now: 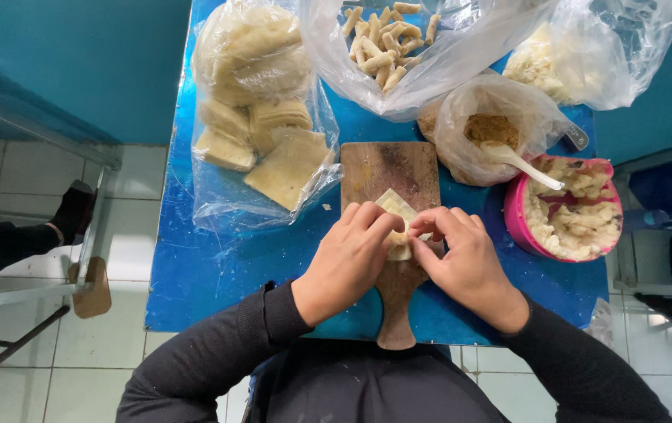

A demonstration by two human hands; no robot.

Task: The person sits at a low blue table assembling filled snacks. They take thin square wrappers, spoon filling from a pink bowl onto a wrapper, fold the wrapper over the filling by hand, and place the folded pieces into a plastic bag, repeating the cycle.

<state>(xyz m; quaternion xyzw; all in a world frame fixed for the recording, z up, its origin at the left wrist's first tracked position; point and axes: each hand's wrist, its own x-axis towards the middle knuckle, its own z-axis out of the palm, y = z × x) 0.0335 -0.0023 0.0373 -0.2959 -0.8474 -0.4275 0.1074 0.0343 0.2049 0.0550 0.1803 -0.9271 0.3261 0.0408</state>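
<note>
Left hand: the left hand (349, 258) is curled, fingertips pinching the pale dough wrapper (395, 210) at frame centre.
Right hand: the right hand (461, 258) is closed the same way on the wrapper's other edge.
Wrapper: lies on the wooden paddle board (389, 168), half hidden by the fingers.
Tear risk: thin dough could split if pinched too hard.
Spill risk: filling may squeeze out of an unsealed side.
Crowding: the pink bowl (518, 223) sits near the right hand; an elbow nudge might tip it off the blue table (210, 266).
</note>
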